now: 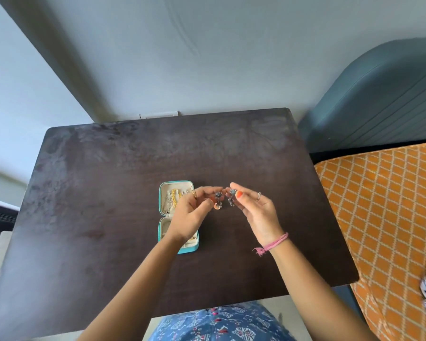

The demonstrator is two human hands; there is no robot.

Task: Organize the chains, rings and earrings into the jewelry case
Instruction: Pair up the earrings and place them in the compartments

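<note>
A small teal jewelry case lies open on the dark table, with yellow and silver chains in its far half. My left hand is raised over the case and pinches a dark silver dangling earring. My right hand pinches a matching earring just beside it. The two earrings hang side by side, a little apart, right of the case. The near half of the case is mostly hidden under my left wrist.
A bed with an orange patterned cover stands right of the table, with a teal headboard behind it. A wall runs along the table's far edge. My blue patterned clothing shows at the near edge.
</note>
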